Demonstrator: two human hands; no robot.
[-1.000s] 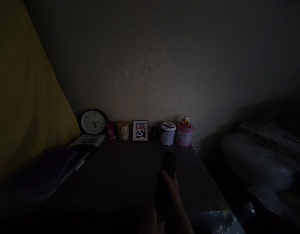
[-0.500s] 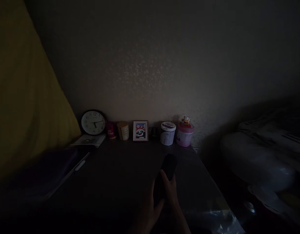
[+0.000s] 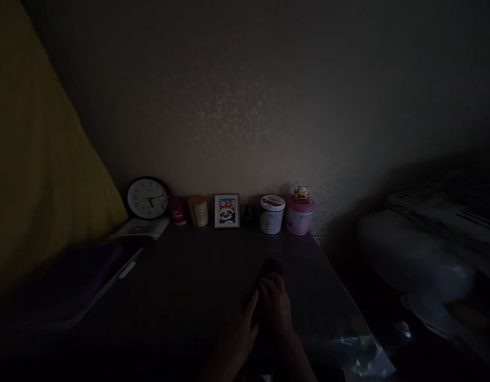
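The room is very dark. My right hand (image 3: 277, 306) is closed over the near end of a dark oblong object (image 3: 271, 267) that lies low over the dark table (image 3: 189, 297). Just to its left, my left hand (image 3: 237, 335) presses against the same object with its thumb raised. I cannot make out what the object is. Both hands are at the bottom middle of the view.
Along the wall stand a round clock (image 3: 148, 198), a red tin (image 3: 177, 210), a gold tin (image 3: 198, 211), a framed panda picture (image 3: 226, 210), a white tub (image 3: 272, 214) and a pink tub (image 3: 299, 216). A flat purple thing (image 3: 81, 281) lies left, under yellow fabric (image 3: 37, 175). Pale bundles (image 3: 420, 254) sit right of the table.
The dark object has dropped from raised to low over the table. My left hand has come up beside it and my right hand has moved over its top.
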